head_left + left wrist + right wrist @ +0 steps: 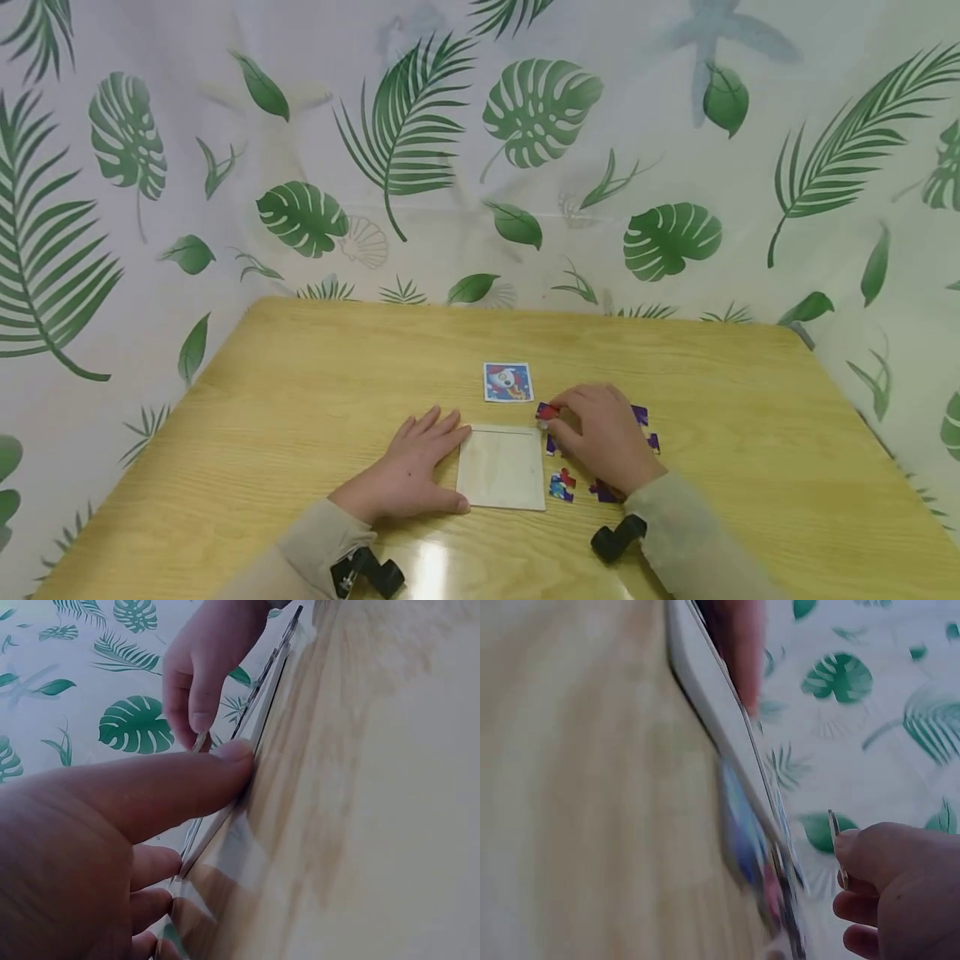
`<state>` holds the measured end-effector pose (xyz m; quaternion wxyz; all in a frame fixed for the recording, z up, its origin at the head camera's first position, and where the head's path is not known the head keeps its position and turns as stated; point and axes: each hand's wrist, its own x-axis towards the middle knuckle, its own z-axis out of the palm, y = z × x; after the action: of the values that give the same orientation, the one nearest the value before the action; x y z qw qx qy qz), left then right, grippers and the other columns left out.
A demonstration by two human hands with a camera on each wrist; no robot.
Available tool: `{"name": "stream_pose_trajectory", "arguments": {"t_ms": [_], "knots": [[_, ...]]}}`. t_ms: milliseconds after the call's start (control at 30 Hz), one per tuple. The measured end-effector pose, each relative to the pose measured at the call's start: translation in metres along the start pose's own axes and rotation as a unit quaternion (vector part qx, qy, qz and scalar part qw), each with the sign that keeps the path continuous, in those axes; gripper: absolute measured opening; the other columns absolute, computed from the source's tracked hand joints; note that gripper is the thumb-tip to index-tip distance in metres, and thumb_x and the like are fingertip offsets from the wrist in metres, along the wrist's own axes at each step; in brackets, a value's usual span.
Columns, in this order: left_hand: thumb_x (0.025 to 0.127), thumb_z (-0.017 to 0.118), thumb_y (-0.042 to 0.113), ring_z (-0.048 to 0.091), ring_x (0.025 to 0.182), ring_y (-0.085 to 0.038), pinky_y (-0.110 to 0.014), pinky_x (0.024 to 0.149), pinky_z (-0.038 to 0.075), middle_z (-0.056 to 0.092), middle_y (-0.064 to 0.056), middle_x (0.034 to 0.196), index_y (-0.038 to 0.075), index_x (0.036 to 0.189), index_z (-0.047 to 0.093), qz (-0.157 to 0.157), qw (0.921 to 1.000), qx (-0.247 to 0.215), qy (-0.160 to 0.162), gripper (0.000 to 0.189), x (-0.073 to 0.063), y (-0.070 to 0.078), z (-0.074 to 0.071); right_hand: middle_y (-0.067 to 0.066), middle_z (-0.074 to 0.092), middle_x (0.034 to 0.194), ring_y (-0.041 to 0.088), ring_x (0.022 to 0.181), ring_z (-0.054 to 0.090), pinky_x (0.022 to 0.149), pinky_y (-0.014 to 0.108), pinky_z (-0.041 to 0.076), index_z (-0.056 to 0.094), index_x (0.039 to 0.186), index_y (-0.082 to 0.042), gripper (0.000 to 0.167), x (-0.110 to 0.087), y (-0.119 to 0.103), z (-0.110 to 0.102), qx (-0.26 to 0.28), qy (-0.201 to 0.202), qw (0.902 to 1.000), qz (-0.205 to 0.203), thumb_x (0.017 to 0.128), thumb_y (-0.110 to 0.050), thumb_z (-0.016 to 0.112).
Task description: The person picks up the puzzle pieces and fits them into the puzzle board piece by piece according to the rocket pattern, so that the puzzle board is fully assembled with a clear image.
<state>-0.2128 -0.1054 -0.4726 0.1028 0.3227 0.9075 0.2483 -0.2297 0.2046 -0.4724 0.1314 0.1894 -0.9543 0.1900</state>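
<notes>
My right hand (pixel 606 435) pinches a red and purple jigsaw puzzle piece (pixel 547 412) between thumb and fingers, near the upper right corner of a square wooden puzzle tray (pixel 501 468). In the right wrist view the piece (pixel 833 825) is seen edge-on, lifted off the table. Spread along the tray's left side, my left hand (pixel 414 468) touches its edge, with the thumb at the lower left corner and fingertips at the upper left. Several loose puzzle pieces (pixel 562 485) lie right of the tray, some partly hidden under my right hand.
Behind the tray lies a small square picture card (pixel 507 382) with a white figure on blue. All of this is on a wood-grain table (pixel 337 367). A white curtain (pixel 450 150) with green leaf prints hangs behind and at both sides.
</notes>
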Motion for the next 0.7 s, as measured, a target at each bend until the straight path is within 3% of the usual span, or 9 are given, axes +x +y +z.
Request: {"name": "stream_pose_trajectory", "arguments": {"t_ms": [133,333,467,700], "knots": [[0.077,0.078,0.058,0.006,0.154,-0.034,-0.058,0.12,-0.001,0.021,-0.01,0.166,0.014,0.158,0.038,-0.014,0.9998,0.002,-0.01,0.101,0.001,0.003,0.0,-0.002,0.072,0.111,0.021,0.11,0.063,0.101,0.047,0.046,0.076,0.108,-0.017,0.023,0.001,-0.028,0.002,0.007,-0.016,0.9989,-0.043,0.094,-0.034,0.072],[0.078,0.076,0.06,0.005,0.154,-0.033,-0.058,0.119,-0.003,0.022,-0.008,0.166,0.015,0.158,0.038,-0.018,0.9998,0.001,-0.01,0.099,0.0,0.002,0.001,-0.004,0.069,0.115,0.018,0.112,0.061,0.1,0.042,0.048,0.075,0.11,-0.02,0.023,0.007,-0.063,0.017,0.006,-0.06,0.9955,-0.073,0.093,-0.035,0.072],[0.079,0.077,0.055,0.005,0.154,-0.033,-0.058,0.119,-0.004,0.024,-0.006,0.166,0.014,0.158,0.038,-0.014,0.9998,-0.005,-0.01,0.097,-0.002,0.002,0.002,-0.004,0.069,0.114,0.018,0.111,0.061,0.1,0.042,0.047,0.075,0.111,-0.02,0.024,0.011,-0.07,0.025,-0.012,-0.074,0.9939,-0.081,0.095,-0.037,0.069],[0.079,0.078,0.052,0.005,0.154,-0.031,-0.057,0.119,-0.005,0.026,-0.003,0.165,0.015,0.158,0.037,-0.002,0.9999,-0.009,-0.004,0.097,-0.002,0.003,0.002,-0.004,0.067,0.116,0.018,0.111,0.059,0.1,0.043,0.047,0.074,0.113,-0.021,0.025,0.008,-0.071,0.028,-0.023,-0.055,0.9951,-0.078,0.095,-0.038,0.07]]}}
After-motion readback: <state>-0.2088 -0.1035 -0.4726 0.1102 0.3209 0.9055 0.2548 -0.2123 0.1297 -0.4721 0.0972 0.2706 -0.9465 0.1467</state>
